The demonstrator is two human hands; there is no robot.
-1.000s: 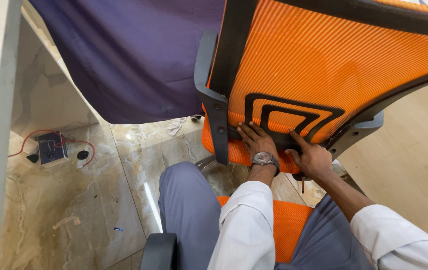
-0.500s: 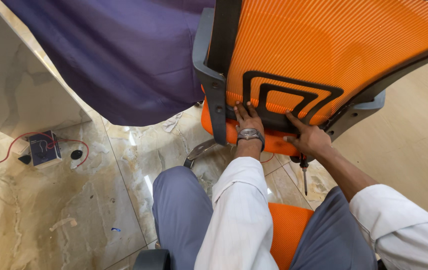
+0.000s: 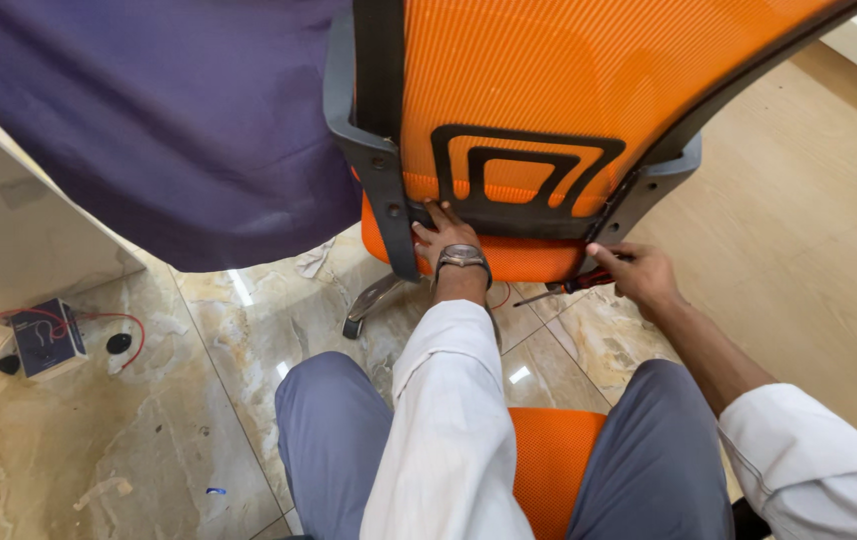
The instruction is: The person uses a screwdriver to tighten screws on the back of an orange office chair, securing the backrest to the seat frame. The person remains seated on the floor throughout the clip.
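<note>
A small dark box with red wires (image 3: 46, 340) sits on the marble floor (image 3: 99, 450) at far left, under a purple cloth (image 3: 149, 120). The left hand (image 3: 446, 240), fingers spread and gripping nothing, presses flat against the lower frame of the orange mesh chair back (image 3: 549, 90); a firm brace there should steady the work. The right hand (image 3: 639, 272) is closed around a red-handled screwdriver (image 3: 574, 287) by the frame's right corner; keeping the tool square seems wise

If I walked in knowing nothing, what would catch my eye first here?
The bright orange mesh chair back with its black plastic frame fills the top of the view. The left hand, wearing a metal wristwatch, presses its lower edge, while the right hand holds a red-handled screwdriver beside it. A purple cloth hangs at left.
</note>
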